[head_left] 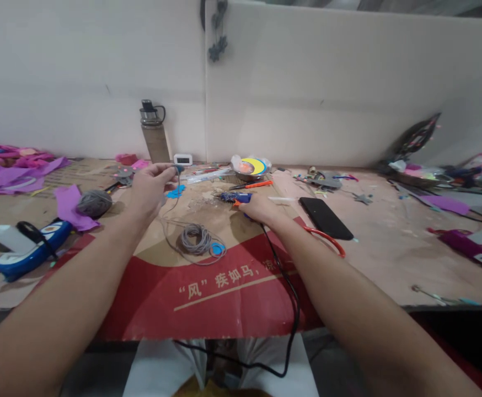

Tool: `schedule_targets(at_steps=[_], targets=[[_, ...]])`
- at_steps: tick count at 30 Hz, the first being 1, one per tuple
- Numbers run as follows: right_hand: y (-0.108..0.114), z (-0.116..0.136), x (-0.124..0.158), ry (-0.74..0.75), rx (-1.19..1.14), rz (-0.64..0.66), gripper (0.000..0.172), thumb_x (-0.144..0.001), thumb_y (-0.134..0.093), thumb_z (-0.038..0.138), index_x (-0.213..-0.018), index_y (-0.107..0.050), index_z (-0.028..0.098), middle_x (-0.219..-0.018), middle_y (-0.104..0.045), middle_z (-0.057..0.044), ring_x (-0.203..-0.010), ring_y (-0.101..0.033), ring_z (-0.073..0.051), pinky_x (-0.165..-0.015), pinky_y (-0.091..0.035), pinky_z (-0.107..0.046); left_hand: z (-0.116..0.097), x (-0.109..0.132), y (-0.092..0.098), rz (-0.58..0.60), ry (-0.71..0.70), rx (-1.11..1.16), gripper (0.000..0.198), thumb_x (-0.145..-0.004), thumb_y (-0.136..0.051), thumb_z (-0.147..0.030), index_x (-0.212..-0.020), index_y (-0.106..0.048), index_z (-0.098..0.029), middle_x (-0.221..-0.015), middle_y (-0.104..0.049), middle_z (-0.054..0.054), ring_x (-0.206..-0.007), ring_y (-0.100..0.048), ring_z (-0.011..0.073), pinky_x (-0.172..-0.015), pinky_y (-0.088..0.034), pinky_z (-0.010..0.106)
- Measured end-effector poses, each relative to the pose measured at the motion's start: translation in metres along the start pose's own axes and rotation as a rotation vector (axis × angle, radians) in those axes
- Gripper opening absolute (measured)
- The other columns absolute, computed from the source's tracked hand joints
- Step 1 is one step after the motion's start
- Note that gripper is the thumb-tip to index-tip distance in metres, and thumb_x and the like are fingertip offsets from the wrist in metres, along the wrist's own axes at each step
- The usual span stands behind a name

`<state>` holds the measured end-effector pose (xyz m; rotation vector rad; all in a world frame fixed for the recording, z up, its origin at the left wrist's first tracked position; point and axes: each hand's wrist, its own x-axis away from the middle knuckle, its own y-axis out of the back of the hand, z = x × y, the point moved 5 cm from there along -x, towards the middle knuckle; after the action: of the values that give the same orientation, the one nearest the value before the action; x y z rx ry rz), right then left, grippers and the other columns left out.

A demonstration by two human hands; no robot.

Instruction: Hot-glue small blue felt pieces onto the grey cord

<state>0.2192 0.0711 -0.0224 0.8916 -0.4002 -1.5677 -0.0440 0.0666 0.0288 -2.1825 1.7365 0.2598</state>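
My left hand (150, 187) is raised above the cardboard-covered table (390, 242), fingers pinched on a small teal piece (178, 169) from which a thin grey cord hangs. That cord runs down to a loose grey coil (196, 239) lying on the cardboard beside a small blue disc (217, 250). My right hand (257, 208) is wrapped round the handle of a blue glue gun (236, 197), whose nozzle points left. The gun's black cable (293, 309) trails back over the table's front edge. A blue felt cut-out (176, 192) lies just below my left hand.
A metal bottle (155, 132) stands at the back wall. A grey yarn ball (94, 202) on purple felt lies left, next to a blue-white device (34, 251). A black phone (326, 218), red-handled scissors (327, 238) and a bowl (251, 167) of scraps sit right of centre.
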Motion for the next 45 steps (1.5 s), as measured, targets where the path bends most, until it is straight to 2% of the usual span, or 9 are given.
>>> schedule_targets(at_steps=[4, 7, 10, 12, 15, 20, 28, 40, 45], targets=[[0.01, 0.011, 0.003, -0.148, -0.026, 0.082, 0.017, -0.07, -0.058, 0.028, -0.055, -0.053, 0.021, -0.044, -0.049, -0.001, -0.045, -0.049, -0.015, -0.048, -0.038, -0.03, 0.007, 0.0, 0.001, 0.01, 0.071, 0.0, 0.004, -0.07, -0.07, -0.018, -0.071, -0.067, -0.015, -0.06, -0.06, -0.001, -0.052, -0.051, 0.0063, -0.048, -0.041, 0.015], [0.015, 0.028, 0.007, -0.175, -0.199, 0.009, 0.012, -0.073, -0.053, 0.025, -0.079, -0.059, 0.017, -0.064, -0.059, -0.005, -0.057, -0.056, -0.018, -0.055, -0.045, -0.032, 0.008, 0.002, 0.0, 0.019, 0.108, 0.015, 0.007, -0.067, -0.071, -0.019, -0.069, -0.066, -0.015, -0.061, -0.059, -0.001, -0.05, -0.05, 0.0055, -0.046, -0.039, 0.015], [0.012, 0.049, 0.012, -0.058, -0.488, -0.074, 0.027, -0.074, -0.05, 0.021, -0.1, -0.053, 0.018, -0.089, -0.062, -0.006, -0.068, -0.06, -0.016, -0.06, -0.051, -0.032, 0.009, 0.004, 0.0, 0.024, 0.142, 0.041, 0.01, -0.066, -0.072, -0.02, -0.067, -0.064, -0.015, -0.059, -0.056, -0.002, -0.049, -0.049, 0.0053, -0.044, -0.038, 0.014], [0.007, 0.061, 0.017, 0.034, -0.676, -0.05, 0.031, -0.075, -0.049, 0.019, -0.107, -0.047, 0.02, -0.1, -0.061, -0.006, -0.073, -0.061, -0.015, -0.061, -0.054, -0.03, 0.011, 0.003, 0.0, 0.03, 0.172, 0.077, 0.012, -0.065, -0.073, -0.022, -0.067, -0.064, -0.015, -0.059, -0.056, -0.002, -0.05, -0.049, 0.0053, -0.044, -0.038, 0.014], [0.001, 0.075, 0.026, 0.144, -0.821, 0.034, 0.032, -0.079, -0.047, 0.02, -0.111, -0.043, 0.023, -0.103, -0.061, -0.005, -0.073, -0.061, -0.013, -0.063, -0.056, -0.029, 0.017, 0.0, 0.0, 0.037, 0.243, 0.147, 0.015, -0.061, -0.076, -0.02, -0.066, -0.063, -0.015, -0.061, -0.058, -0.002, -0.051, -0.05, 0.0053, -0.044, -0.039, 0.014], [0.0, 0.084, 0.035, 0.232, -0.742, 0.058, 0.03, -0.082, -0.048, 0.02, -0.111, -0.045, 0.022, -0.095, -0.062, -0.003, -0.064, -0.055, -0.01, -0.06, -0.054, -0.027, 0.025, -0.003, 0.0, 0.018, 0.335, 0.206, 0.016, -0.056, -0.073, -0.013, -0.063, -0.059, -0.015, -0.056, -0.054, -0.004, -0.048, -0.048, 0.0046, -0.043, -0.041, 0.014], [-0.002, 0.081, 0.034, 0.344, -0.601, 0.032, 0.017, -0.084, -0.049, 0.02, -0.101, -0.051, 0.021, -0.093, -0.059, -0.003, -0.067, -0.055, -0.012, -0.058, -0.052, -0.028, 0.021, 0.0, -0.001, 0.018, 0.329, 0.186, 0.015, -0.057, -0.074, -0.015, -0.066, -0.062, -0.016, -0.058, -0.058, -0.003, -0.048, -0.05, 0.0052, -0.044, -0.042, 0.015], [-0.003, 0.079, 0.033, 0.395, -0.493, 0.021, 0.024, -0.085, -0.048, 0.02, -0.109, -0.049, 0.021, -0.094, -0.057, -0.005, -0.072, -0.052, -0.014, -0.064, -0.051, -0.031, 0.018, 0.003, -0.006, 0.062, 0.301, 0.174, 0.013, -0.06, -0.073, -0.015, -0.067, -0.062, -0.017, -0.061, -0.06, -0.002, -0.051, -0.052, 0.0067, -0.05, -0.046, 0.017], [-0.003, 0.078, 0.034, 0.404, -0.452, 0.017, 0.026, -0.086, -0.048, 0.022, -0.112, -0.048, 0.02, -0.098, -0.057, -0.007, -0.08, -0.053, -0.017, -0.068, -0.051, -0.033, 0.015, 0.006, -0.01, 0.094, 0.264, 0.165, 0.014, -0.06, -0.075, -0.016, -0.066, -0.063, -0.016, -0.063, -0.06, -0.001, -0.053, -0.051, 0.0073, -0.051, -0.046, 0.018]])
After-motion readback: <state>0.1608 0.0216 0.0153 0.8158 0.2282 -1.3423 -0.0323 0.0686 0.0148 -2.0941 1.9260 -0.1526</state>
